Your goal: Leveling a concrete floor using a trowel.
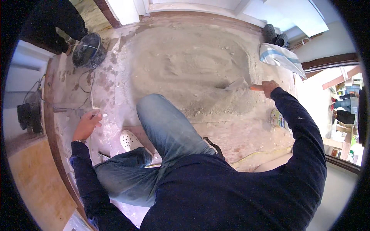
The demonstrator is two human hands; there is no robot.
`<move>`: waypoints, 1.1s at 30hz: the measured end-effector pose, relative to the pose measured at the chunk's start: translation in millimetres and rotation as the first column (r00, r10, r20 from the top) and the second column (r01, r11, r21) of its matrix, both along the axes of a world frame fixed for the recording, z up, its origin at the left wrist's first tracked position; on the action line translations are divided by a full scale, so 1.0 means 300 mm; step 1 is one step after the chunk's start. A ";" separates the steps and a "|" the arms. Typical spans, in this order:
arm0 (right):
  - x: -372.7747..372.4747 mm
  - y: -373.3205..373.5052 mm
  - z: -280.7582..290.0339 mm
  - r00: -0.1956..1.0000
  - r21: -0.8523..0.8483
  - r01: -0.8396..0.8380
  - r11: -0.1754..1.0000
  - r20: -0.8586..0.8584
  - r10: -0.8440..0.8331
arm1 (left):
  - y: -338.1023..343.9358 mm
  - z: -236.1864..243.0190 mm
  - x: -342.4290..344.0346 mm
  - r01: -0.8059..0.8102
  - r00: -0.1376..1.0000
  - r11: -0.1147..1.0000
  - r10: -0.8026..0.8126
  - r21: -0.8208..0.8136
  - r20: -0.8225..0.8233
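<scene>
My right hand (270,88) is closed round the orange handle of a trowel (236,85). The trowel's dusty blade rests at the right part of a wide, low bed of grey-brown sand or dry mortar mix (189,61). Ridges and a shallow hollow mark the bed, and loose crumbs lie along its near edge. Out to the left, my left hand (88,124) hovers over the dusty floor, its fingers loosely bent and apart. A small white piece (105,115) shows beside its fingertips. I see nothing held in that hand.
A black bucket (89,52) stands far left beside another person's dark-clothed legs (54,23). A cable (91,86) trails nearby. To the right are a white sack (280,57), dark boots (273,34) and a tub (278,119). A plywood board (40,177) leans at the left.
</scene>
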State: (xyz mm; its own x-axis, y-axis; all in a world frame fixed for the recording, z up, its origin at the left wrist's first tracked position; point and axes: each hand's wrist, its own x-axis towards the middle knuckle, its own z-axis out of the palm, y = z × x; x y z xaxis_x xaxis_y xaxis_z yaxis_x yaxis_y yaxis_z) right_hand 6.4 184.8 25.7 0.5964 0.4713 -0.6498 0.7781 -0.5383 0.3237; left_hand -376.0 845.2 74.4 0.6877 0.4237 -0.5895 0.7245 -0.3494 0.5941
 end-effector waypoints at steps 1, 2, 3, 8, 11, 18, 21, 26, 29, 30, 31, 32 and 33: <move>0.002 -0.025 0.013 1.000 0.004 -0.009 1.000 0.026 0.009 | 0.003 -0.002 0.005 0.004 1.000 1.000 -0.004 -0.003 0.002; 0.006 -0.043 0.021 1.000 0.001 -0.005 1.000 0.028 0.005 | 0.006 -0.002 0.007 0.026 1.000 1.000 -0.026 0.015 0.001; 0.016 -0.066 0.028 0.999 -0.037 0.010 0.999 0.046 -0.008 | 0.008 -0.004 0.012 0.049 0.999 0.998 -0.049 0.033 0.001; 0.060 -0.055 0.102 0.959 -0.058 0.277 0.959 0.082 -0.271 | 0.026 0.003 -0.002 0.030 0.999 0.999 -0.029 -0.022 0.022; 0.049 -0.078 0.032 0.919 0.240 0.392 0.888 -0.056 -0.390 | 0.033 0.004 0.005 0.019 1.000 0.999 -0.018 -0.043 0.016; -0.112 0.223 -0.277 0.851 0.620 0.524 0.585 -0.405 -0.333 | 0.021 0.011 0.039 0.113 0.993 0.993 -0.112 -0.025 0.040; -0.174 0.438 -0.356 0.923 0.762 0.383 0.523 -0.334 -0.190 | 0.004 0.026 0.039 0.114 0.993 0.993 -0.114 0.027 -0.003; -0.158 0.819 -0.295 0.927 0.526 0.323 0.787 -0.343 -0.151 | -0.003 0.048 0.004 0.065 0.998 0.997 -0.065 0.030 -0.005; -0.085 0.902 -0.342 0.959 0.601 0.089 0.794 -0.266 0.093 | -0.015 0.067 -0.020 0.038 0.999 0.999 -0.038 0.026 -0.005; -0.068 0.932 -0.330 0.958 0.602 0.083 0.794 -0.267 0.103 | -0.018 0.068 -0.035 0.025 1.000 0.999 -0.025 0.025 -0.001; -0.054 0.964 -0.319 0.950 0.555 0.021 0.832 -0.271 0.157 | -0.017 0.064 -0.055 0.017 1.000 1.000 -0.017 0.026 -0.002; -0.052 0.994 -0.312 0.938 0.505 -0.043 0.862 -0.276 0.209 | -0.019 0.055 -0.079 0.030 0.999 0.999 -0.030 0.015 0.034; -0.061 1.027 -0.314 0.937 0.506 -0.049 0.861 -0.275 0.215 | -0.021 0.051 -0.101 0.044 0.996 0.999 -0.045 0.006 0.072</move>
